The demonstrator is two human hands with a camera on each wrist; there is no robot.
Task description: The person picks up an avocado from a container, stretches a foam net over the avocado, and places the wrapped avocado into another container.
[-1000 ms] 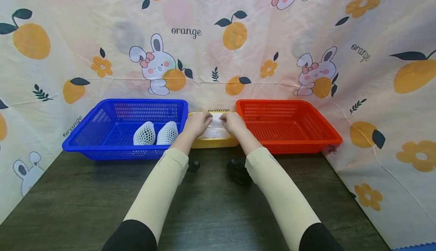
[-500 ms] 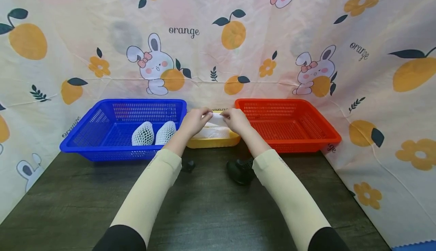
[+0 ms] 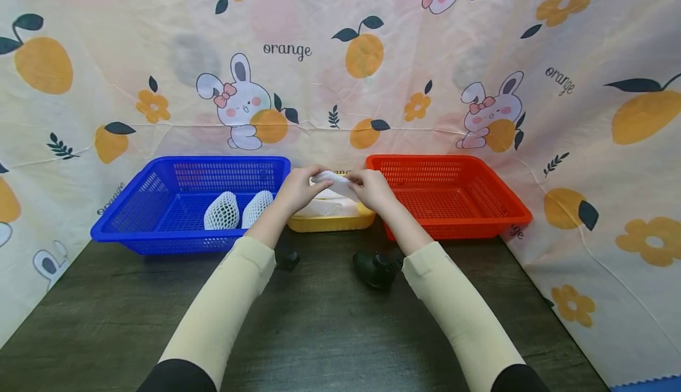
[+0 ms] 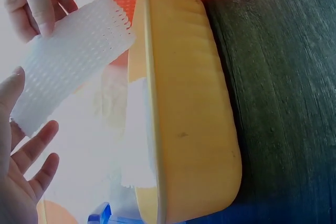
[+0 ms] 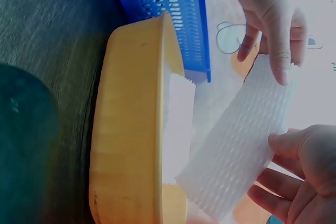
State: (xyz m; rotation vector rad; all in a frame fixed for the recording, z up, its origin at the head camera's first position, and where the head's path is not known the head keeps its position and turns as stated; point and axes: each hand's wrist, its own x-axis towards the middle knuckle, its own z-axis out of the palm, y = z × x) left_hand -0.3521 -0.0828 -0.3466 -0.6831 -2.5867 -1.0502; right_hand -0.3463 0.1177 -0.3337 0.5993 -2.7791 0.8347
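Observation:
In the head view, my left hand point(image 3: 298, 192) and right hand point(image 3: 372, 190) hold a white foam net sleeve point(image 3: 340, 185) above the yellow basket point(image 3: 330, 224). The right wrist view shows the left thumb pressed on one end of the flattened foam net sleeve point(image 5: 241, 135), with fingers behind it. My right hand point(image 5: 310, 177) pinches its edge between thumb and fingers. More white foam netting point(image 3: 327, 207) lies in the yellow basket. The left wrist view has the same foam net sleeve point(image 4: 73, 56) stretched between both hands, its far end toothed.
A blue basket point(image 3: 159, 244) on the left holds two bulging white foam nets point(image 3: 221, 210); what they contain is unclear. To the right stands a red basket point(image 3: 463, 229). A dark green rounded object point(image 3: 372, 271) sits on the dark table point(image 3: 330, 333), near the right sleeve. A printed cloth hangs behind.
Both hands have lifted the foam net sleeve out of the yellow basket, and it now shows more between them. The forearms have spread slightly apart.

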